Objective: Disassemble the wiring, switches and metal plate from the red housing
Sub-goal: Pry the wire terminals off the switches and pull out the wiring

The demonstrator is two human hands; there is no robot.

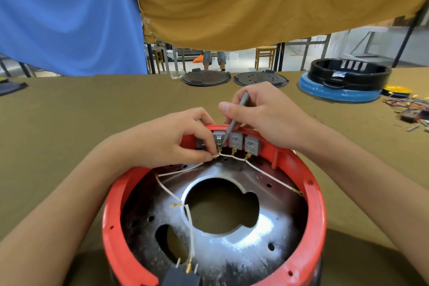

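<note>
The round red housing (318,202) stands open-side up in front of me. A shiny metal plate (255,234) with a large centre hole lies inside it. Several grey switches (251,144) line the far inner wall, joined by white wiring (267,175) with brass terminals. My left hand (171,139) pinches the white wire at a switch terminal. My right hand (267,111) grips a thin grey tool (234,118), whose tip touches the second switch (219,140). A loose white wire (189,220) runs down to a dark connector (181,276) at the near rim.
On the olive-covered table (69,134), two dark round lids (205,77) (261,79) lie at the far edge. A black ring on a blue base (343,81) stands far right. Loose coloured wires and small parts (408,109) lie at the right edge.
</note>
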